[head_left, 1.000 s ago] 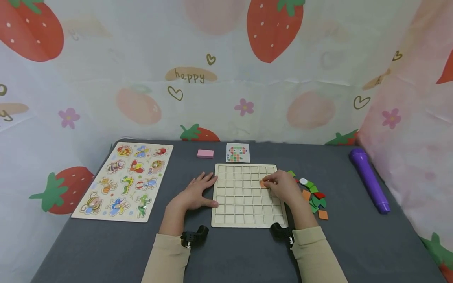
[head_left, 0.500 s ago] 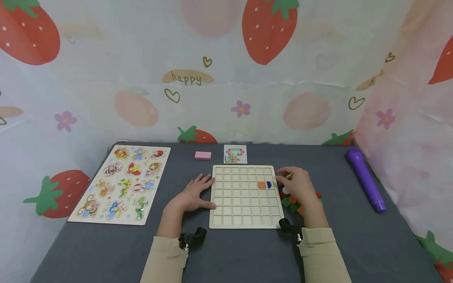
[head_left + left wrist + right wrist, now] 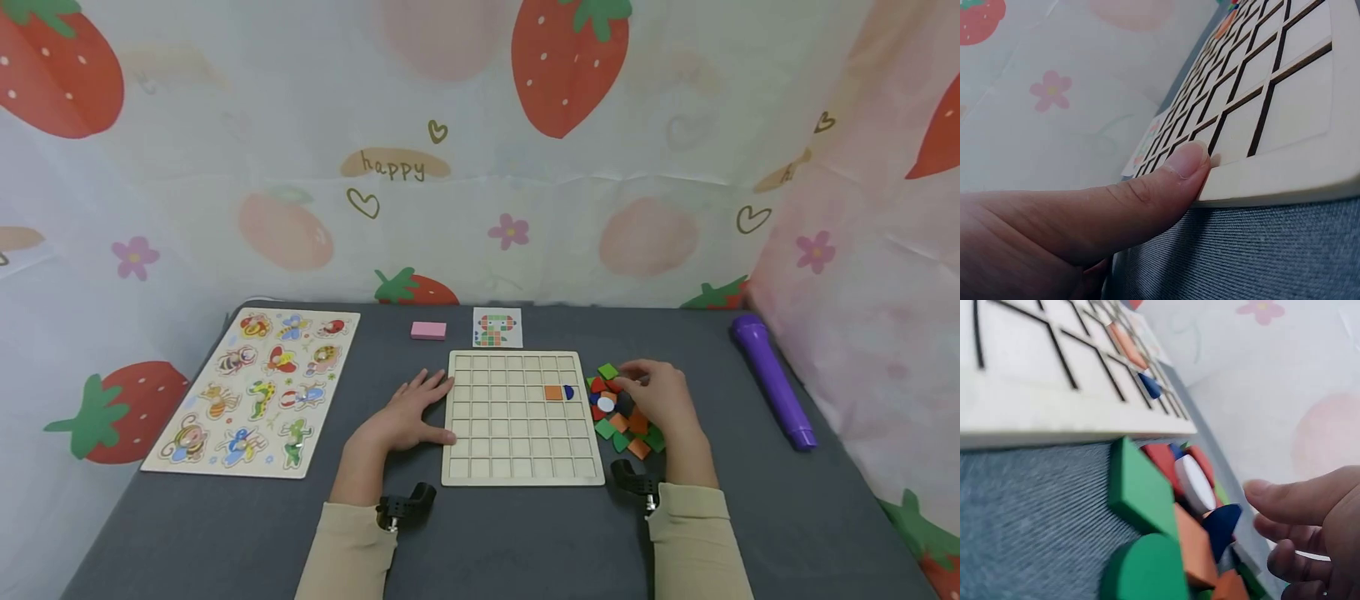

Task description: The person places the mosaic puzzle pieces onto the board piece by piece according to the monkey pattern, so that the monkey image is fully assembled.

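Observation:
My left hand (image 3: 408, 414) rests at the left edge of a pale wooden grid board (image 3: 517, 484), fingers spread. In the left wrist view its thumb (image 3: 1166, 181) touches the board's rim. An orange square tile (image 3: 552, 392) and a blue half-round tile (image 3: 569, 392) lie in neighbouring cells toward the right side. Right of the board my right hand (image 3: 660, 396) hovers over a pile of coloured tiles, among them a white round tile (image 3: 605, 404) and a green square tile (image 3: 1138, 487). Its thumb and loosely bent fingers stand apart in the right wrist view, with nothing visible between them.
A small pattern card (image 3: 497, 327) and a pink block (image 3: 428, 331) lie behind the board. To the left is an insect-picture puzzle board (image 3: 258, 392). A purple microphone-shaped object (image 3: 774, 383) lies at the far right of the dark table (image 3: 525, 542).
My right hand has left the orange tile on the board and moved right over the pile, uncovering the blue half-round tile and more loose tiles. The left hand has stayed at the board's edge.

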Demonstrator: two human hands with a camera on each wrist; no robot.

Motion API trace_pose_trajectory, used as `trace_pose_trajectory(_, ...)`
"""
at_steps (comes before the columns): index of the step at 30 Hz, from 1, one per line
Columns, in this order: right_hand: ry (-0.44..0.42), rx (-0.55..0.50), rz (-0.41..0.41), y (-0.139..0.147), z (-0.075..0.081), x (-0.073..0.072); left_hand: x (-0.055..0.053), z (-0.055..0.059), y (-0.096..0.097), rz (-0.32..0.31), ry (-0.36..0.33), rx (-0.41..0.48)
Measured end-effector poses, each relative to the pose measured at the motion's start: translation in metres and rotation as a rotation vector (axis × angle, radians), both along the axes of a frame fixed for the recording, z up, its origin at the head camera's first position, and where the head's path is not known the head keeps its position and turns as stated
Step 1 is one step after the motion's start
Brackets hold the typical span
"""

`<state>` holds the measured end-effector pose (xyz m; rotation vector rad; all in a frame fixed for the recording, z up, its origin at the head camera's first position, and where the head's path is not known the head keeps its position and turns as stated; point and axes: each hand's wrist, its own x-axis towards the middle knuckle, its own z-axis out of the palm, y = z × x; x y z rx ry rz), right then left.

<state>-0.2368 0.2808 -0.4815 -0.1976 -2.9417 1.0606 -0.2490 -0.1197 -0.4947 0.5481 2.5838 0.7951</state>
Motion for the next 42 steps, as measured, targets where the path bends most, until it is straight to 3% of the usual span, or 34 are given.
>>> trace_pose_trajectory(7, -0.035, 0.066, -0.010, -0.006, -0.007, -0.001, 0.000, -0.002, -0.002, -0.013, 0.007, -0.013)
trace_pose_trajectory(19, -0.013, 0.101, -0.039, -0.007, -0.011, -0.001, -0.001, -0.002, 0.000, -0.002, 0.004, -0.030)
trace_pose_trajectory(32, 0.063, -0.010, -0.023, -0.009, 0.002, 0.002, 0.000, 0.001, 0.000, -0.001, 0.011, -0.022)
trace_pose_trajectory(36, 0.104, -0.031, -0.008, -0.015, 0.004, 0.001, 0.000, 0.001, 0.000, 0.005, 0.008, -0.020)
trace_pose_trajectory(42, 0.100, -0.111, -0.041, -0.032, 0.007, -0.002, 0.000, 0.002, 0.000, 0.004, 0.003, -0.006)
